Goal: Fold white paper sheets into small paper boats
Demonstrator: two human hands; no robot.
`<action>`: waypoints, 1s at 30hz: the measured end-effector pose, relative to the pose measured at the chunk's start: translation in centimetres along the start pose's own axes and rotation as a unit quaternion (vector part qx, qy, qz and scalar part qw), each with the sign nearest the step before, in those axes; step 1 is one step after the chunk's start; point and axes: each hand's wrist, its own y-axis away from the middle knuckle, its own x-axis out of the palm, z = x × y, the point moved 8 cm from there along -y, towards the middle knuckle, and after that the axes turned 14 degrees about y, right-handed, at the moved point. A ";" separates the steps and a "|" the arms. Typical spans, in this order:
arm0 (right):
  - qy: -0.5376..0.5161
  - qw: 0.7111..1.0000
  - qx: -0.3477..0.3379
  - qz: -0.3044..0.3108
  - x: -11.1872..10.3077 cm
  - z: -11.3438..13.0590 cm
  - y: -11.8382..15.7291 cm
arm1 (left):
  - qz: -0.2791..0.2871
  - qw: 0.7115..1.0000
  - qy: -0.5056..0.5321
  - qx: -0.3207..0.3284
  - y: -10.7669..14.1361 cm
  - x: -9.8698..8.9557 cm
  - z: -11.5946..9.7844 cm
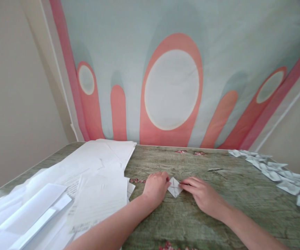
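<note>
A small folded paper square [175, 188], turned like a diamond with crease lines crossing at its middle, lies between my hands on the wooden-patterned table [160, 225]. My left hand [156, 187] is closed at its left corner, fingertips and thumb pinching the edge. On the opposite corner, the fingers of my right hand [202, 194] are pressed together and hold the paper too. Parts of both corners are hidden under the fingertips.
Loose sheets of white paper [97, 198], some printed, cover the table's left side, with folded strips [32, 208] on top. Several folded white paper pieces [269, 170] line the right edge. A wall hanging [170, 139] with coral shapes stands behind the table.
</note>
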 end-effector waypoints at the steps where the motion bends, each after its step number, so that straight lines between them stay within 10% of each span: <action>1: 0.023 1.000 -0.013 0.003 0.1 0.2 0.1 | -0.001 1.000 0.001 0.000 0.0 0.0 0.0; 30: 0.171 0.984 -0.008 0.058 1.0 1.4 -0.5 | -0.018 1.000 -0.023 -0.002 0.2 0.2 1.1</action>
